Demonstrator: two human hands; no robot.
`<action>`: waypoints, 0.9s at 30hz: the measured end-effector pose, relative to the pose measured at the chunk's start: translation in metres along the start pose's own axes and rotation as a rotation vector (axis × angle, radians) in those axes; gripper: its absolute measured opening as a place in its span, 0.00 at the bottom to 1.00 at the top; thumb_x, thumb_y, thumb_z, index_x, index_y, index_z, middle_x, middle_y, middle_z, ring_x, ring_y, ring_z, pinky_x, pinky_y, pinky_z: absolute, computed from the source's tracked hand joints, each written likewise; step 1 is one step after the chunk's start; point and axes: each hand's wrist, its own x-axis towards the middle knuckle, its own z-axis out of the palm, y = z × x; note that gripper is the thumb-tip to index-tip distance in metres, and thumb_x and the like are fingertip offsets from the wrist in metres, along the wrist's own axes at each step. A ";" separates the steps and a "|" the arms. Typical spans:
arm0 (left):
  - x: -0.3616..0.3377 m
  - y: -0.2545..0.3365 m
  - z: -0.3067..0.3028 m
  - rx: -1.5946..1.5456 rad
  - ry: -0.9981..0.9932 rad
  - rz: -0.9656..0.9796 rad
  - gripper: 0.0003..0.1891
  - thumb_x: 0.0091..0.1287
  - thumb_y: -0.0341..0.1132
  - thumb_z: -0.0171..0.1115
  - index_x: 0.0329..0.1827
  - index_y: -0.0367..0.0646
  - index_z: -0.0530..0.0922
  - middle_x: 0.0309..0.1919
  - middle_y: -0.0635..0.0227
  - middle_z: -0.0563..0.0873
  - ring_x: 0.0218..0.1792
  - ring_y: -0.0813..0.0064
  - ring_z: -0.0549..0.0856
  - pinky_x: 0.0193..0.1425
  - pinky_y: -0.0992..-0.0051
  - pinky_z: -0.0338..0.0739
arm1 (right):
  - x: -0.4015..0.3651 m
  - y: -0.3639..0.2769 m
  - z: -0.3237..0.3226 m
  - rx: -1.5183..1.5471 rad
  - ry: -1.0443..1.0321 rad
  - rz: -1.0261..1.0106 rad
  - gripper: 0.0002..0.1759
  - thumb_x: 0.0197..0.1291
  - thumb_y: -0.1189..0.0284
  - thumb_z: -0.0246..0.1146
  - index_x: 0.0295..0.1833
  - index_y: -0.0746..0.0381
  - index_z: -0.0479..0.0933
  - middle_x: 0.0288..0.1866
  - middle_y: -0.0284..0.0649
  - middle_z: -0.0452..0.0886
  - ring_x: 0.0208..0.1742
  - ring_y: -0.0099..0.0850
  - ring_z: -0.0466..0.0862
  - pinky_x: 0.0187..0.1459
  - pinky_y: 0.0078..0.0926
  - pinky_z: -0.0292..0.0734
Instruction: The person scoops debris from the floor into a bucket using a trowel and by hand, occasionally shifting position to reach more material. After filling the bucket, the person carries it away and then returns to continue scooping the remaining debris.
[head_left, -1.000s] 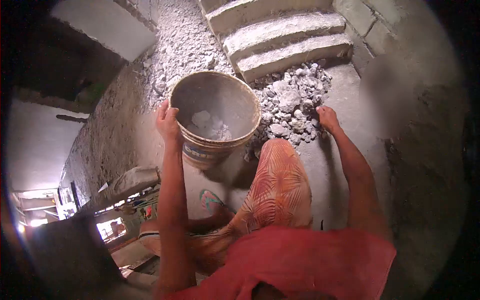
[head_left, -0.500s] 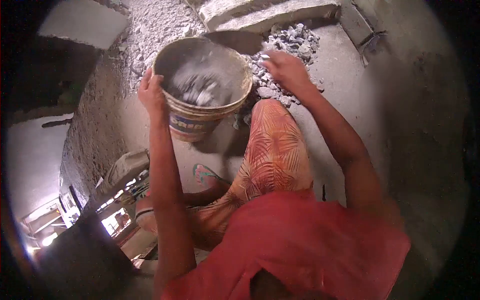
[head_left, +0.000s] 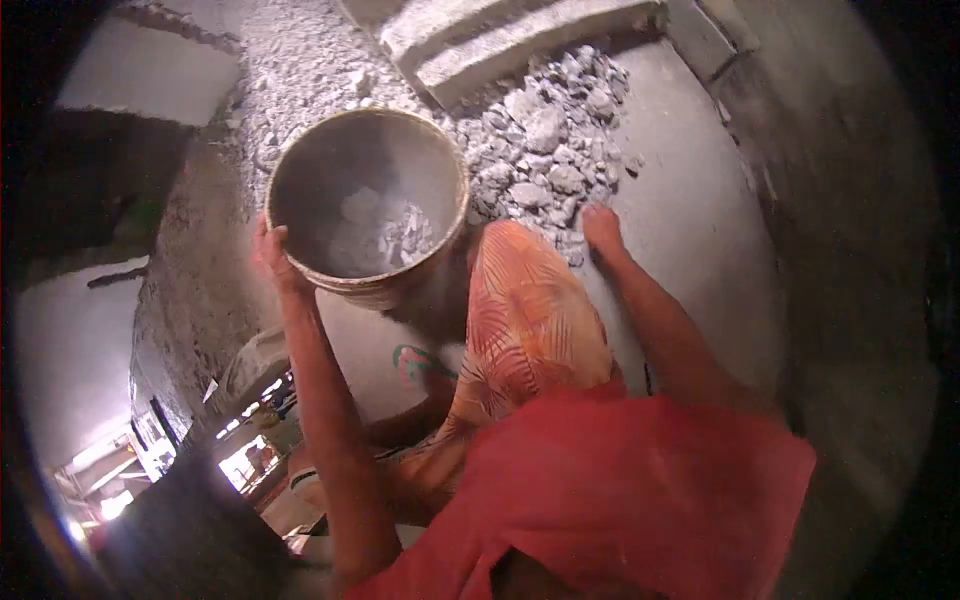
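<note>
Rubble (head_left: 545,150) at two o'clock of the bucket (head_left: 340,160) meets the right hand (head_left: 603,228) again, back from dropping a load, its grip unclear, while the left hand (head_left: 272,255) clamps the rim.

Right hand (head_left: 603,228) gone from over bucket (head_left: 330,160), down at rubble (head_left: 545,150) edge. More rubble inside bucket than a second ago.

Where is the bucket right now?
In the head view the bucket sits left of centre, its rim gripped by the left hand, the rubble pile just to its right.
</note>
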 end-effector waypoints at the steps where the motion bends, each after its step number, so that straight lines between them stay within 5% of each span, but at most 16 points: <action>1: 0.000 0.007 0.004 0.001 0.021 0.021 0.23 0.57 0.33 0.55 0.56 0.34 0.75 0.46 0.62 0.81 0.46 0.71 0.81 0.51 0.72 0.76 | 0.027 -0.005 0.001 0.005 0.009 -0.027 0.13 0.63 0.67 0.52 0.39 0.64 0.79 0.36 0.52 0.81 0.41 0.50 0.81 0.44 0.47 0.75; 5: -0.006 0.020 0.025 -0.130 0.111 -0.044 0.20 0.57 0.28 0.55 0.53 0.33 0.76 0.44 0.64 0.82 0.43 0.72 0.82 0.50 0.73 0.76 | 0.082 -0.008 0.014 0.015 0.041 -0.116 0.19 0.65 0.63 0.49 0.31 0.64 0.78 0.35 0.53 0.81 0.39 0.51 0.80 0.43 0.47 0.74; 6: -0.006 0.020 0.027 -0.148 0.096 -0.060 0.20 0.56 0.28 0.55 0.53 0.33 0.76 0.43 0.64 0.82 0.43 0.73 0.81 0.50 0.74 0.76 | 0.082 -0.007 0.010 0.186 -0.043 0.001 0.18 0.65 0.64 0.49 0.32 0.64 0.78 0.35 0.52 0.81 0.39 0.50 0.80 0.42 0.47 0.74; 9: 0.009 0.011 0.023 -0.099 0.048 -0.042 0.20 0.55 0.28 0.55 0.53 0.32 0.77 0.43 0.64 0.82 0.42 0.75 0.81 0.49 0.76 0.75 | 0.079 -0.006 -0.002 -0.007 0.018 -0.233 0.14 0.65 0.67 0.50 0.36 0.64 0.78 0.35 0.51 0.80 0.40 0.50 0.80 0.41 0.48 0.74; 12: 0.011 0.005 0.026 -0.066 0.101 -0.096 0.22 0.54 0.29 0.56 0.54 0.32 0.78 0.42 0.66 0.82 0.41 0.76 0.80 0.47 0.78 0.74 | 0.070 -0.002 0.000 0.322 -0.033 -0.039 0.14 0.65 0.66 0.52 0.34 0.64 0.76 0.33 0.51 0.80 0.37 0.50 0.81 0.39 0.47 0.73; 15: 0.013 0.004 0.029 -0.087 0.125 -0.100 0.22 0.54 0.28 0.56 0.54 0.32 0.78 0.42 0.66 0.83 0.40 0.76 0.80 0.47 0.78 0.74 | 0.063 0.000 -0.012 0.348 0.078 -0.020 0.20 0.65 0.61 0.51 0.30 0.67 0.75 0.24 0.48 0.78 0.28 0.42 0.79 0.34 0.40 0.71; 21: 0.010 0.008 0.029 -0.096 0.116 -0.087 0.22 0.55 0.28 0.56 0.55 0.31 0.76 0.42 0.66 0.83 0.40 0.77 0.80 0.47 0.78 0.75 | 0.055 -0.009 -0.055 0.549 -0.014 0.138 0.21 0.66 0.59 0.52 0.29 0.66 0.72 0.20 0.42 0.73 0.24 0.33 0.76 0.31 0.34 0.69; 25: 0.009 0.010 0.031 -0.131 0.112 -0.098 0.22 0.56 0.28 0.56 0.56 0.31 0.76 0.42 0.65 0.83 0.40 0.76 0.80 0.47 0.78 0.75 | 0.060 -0.040 -0.115 0.507 -0.073 0.102 0.21 0.67 0.60 0.51 0.29 0.67 0.71 0.20 0.44 0.72 0.24 0.35 0.74 0.31 0.35 0.68; 27: 0.008 0.008 0.031 -0.122 0.141 -0.074 0.23 0.56 0.29 0.57 0.56 0.30 0.76 0.42 0.63 0.83 0.41 0.76 0.81 0.48 0.78 0.75 | 0.078 -0.046 -0.124 0.314 0.066 -0.071 0.21 0.66 0.59 0.51 0.29 0.67 0.71 0.21 0.47 0.73 0.25 0.39 0.75 0.31 0.38 0.68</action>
